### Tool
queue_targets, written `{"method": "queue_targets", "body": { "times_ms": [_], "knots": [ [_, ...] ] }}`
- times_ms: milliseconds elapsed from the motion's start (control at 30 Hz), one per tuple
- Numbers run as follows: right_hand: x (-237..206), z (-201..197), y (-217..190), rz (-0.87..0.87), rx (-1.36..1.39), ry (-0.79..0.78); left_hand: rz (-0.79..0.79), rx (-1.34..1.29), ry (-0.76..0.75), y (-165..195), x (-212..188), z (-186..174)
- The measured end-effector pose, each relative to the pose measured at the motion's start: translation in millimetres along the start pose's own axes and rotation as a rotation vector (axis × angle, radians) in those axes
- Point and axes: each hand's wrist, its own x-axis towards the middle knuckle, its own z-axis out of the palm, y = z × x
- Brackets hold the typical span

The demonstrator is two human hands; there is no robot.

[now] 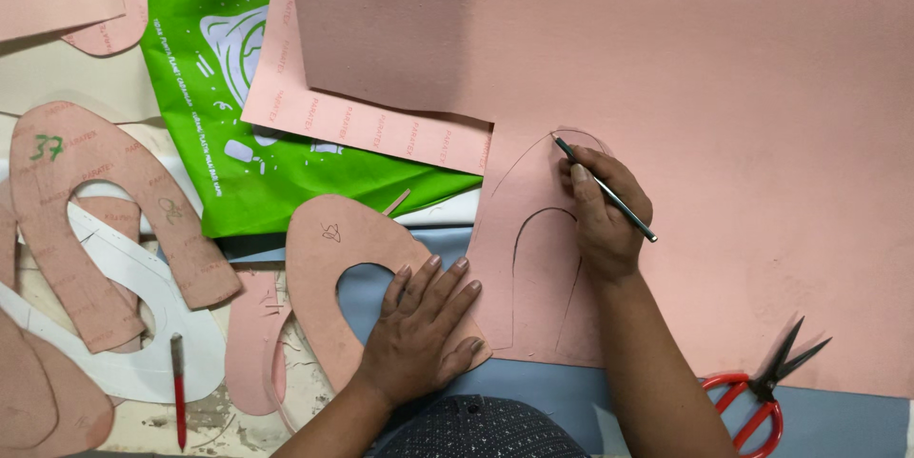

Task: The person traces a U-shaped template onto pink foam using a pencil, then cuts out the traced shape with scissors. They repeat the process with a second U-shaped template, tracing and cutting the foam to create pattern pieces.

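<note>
The right hand (602,215) has its grip closed on a dark pencil (604,189), whose tip rests at the top of an arched outline (533,248) drawn on the large pink sheet (685,134); the outline, a horseshoe-like shape with an inner cut-out, lies near the lower left edge of that sheet, just under the hand; the left hand (419,325) lies flat with fingers spread, grasping nothing, pressing a pink cut-out template (333,248) of much the same arched shape against the tabletop (562,410), just left of the drawn line; the step in hand appears to be tracing or touching up the pattern's upper curve; judged from the line, the stroke calls for a steady tip following the arch while the sheet stays put. Red-handled scissors (762,391) lie open at the sheet's lower right edge, well apart from both hands; a green bag (209,115) sits partly under the pink sheets at upper left; further pink and white templates (105,229) and a red pencil (178,391) lie at far left.
</note>
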Motion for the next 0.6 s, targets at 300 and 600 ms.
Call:
{"method": "queue_targets", "body": {
  "times_ms": [300,600],
  "knots": [
    [2.0,2.5,-5.9,-0.093,-0.164,-0.076,0.007,0.016,0.002,-1.1,-0.5,1.1],
    [2.2,4.3,-3.7,-0.159,-0.211,-0.078,0.006,0.008,-0.001,-1.9,-0.4,1.6]
  ]
}}
